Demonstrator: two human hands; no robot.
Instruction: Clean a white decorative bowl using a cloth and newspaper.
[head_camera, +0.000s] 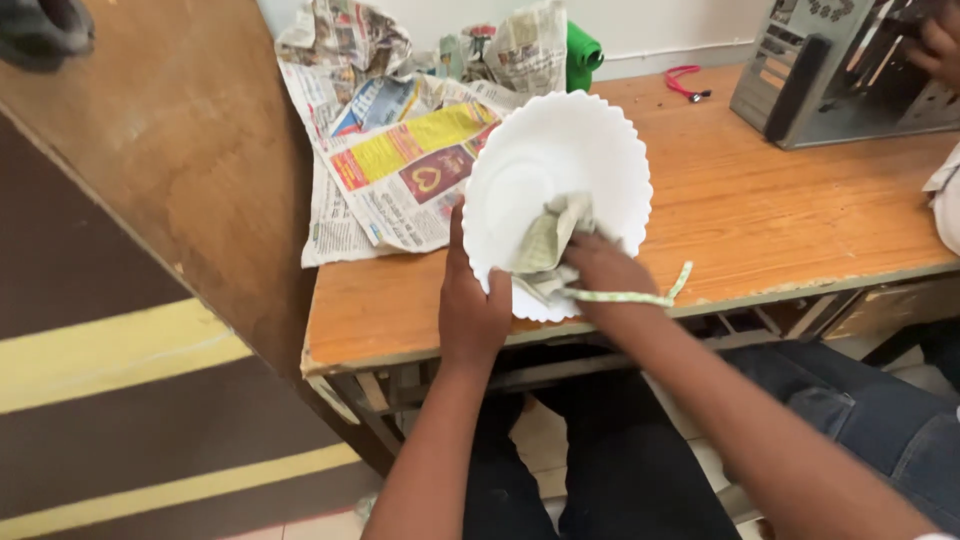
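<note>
Newspaper sheets (400, 165) spread at back left of wooden desk (780, 215), top page showing yellow band and dark red square with heart shape. Left hand (472, 310) closed on lower left rim of white scalloped plate (555, 160), held tilted above desk's front edge. Right hand (603, 268) closed on pale cloth (550, 240), pressed against plate face (loose strip trails right). Green roll (582, 55), red cable (685, 82), grey computer case (850, 70) further right.

arms: bare, sleeveless to frame edge | legs: black trousers (610, 470) (seated) | jewellery: none visible
</note>
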